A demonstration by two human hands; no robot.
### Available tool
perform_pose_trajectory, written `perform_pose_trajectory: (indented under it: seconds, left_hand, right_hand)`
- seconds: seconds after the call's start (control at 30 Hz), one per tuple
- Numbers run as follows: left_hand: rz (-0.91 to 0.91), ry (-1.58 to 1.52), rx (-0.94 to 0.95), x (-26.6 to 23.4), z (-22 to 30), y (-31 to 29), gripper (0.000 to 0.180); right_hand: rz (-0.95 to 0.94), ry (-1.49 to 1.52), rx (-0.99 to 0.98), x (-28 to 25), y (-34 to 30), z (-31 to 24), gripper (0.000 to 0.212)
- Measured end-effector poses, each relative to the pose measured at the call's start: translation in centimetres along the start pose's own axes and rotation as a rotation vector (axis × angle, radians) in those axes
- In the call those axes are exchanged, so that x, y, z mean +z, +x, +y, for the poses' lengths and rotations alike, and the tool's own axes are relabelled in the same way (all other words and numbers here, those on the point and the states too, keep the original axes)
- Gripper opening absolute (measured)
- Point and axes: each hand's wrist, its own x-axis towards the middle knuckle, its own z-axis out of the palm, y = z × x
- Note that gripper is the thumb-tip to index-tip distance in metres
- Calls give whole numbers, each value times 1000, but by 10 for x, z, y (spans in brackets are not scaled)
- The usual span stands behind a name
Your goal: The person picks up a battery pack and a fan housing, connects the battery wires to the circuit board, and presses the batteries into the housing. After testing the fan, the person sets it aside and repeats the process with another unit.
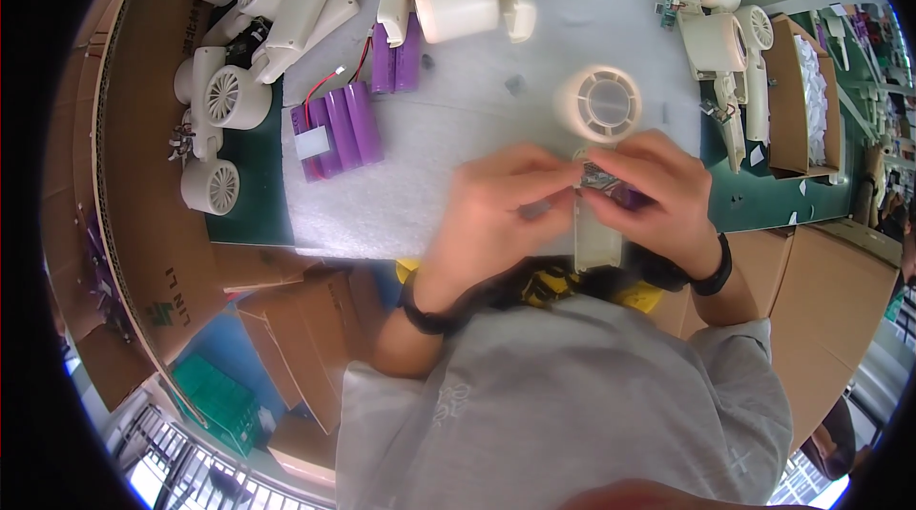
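Observation:
A cream plastic housing, apparently of a handheld fan, lies in front of me. Its round, spoked head (603, 104) points away, and its open handle shell (597, 241) points toward my body. Between them at the neck sits a small circuit board (598, 178), with a bit of purple beside it under my right fingers. My left hand (501, 214), slightly blurred, is pinched closed at the left side of the board; its fingertips hide what they grip. From the right, my right hand (668, 195) curls closed around the neck of the housing, thumb and forefinger at the board.
A white foam sheet (458, 128) covers the green table. Purple battery packs (342, 128) with red wires lie left of my hands. Cream fan parts (239, 95) pile up at left, at the far edge and at right. Cardboard boxes (143, 176) flank both sides; one small box (787, 100) holds white pieces.

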Motion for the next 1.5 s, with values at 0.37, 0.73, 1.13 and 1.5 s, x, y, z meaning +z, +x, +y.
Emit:
perform_pose_trajectory:
  seconds: [0.37,0.73,1.13,1.5]
  left_hand:
    - [-16,14,-9,-3,-1,0,27]
    - [15,-6,49,0,-3,5,35]
    - [6,140,-23,14,4,6,43]
    - [-67,75,-30,8,7,8,46]
  right_hand:
    - [22,31,123,4,0,-7,41]
    - [114,67,217,11,3,-11,32]
    - [136,73,346,4,-3,-20,21]
    - [95,14,311,2,-4,-20,17]
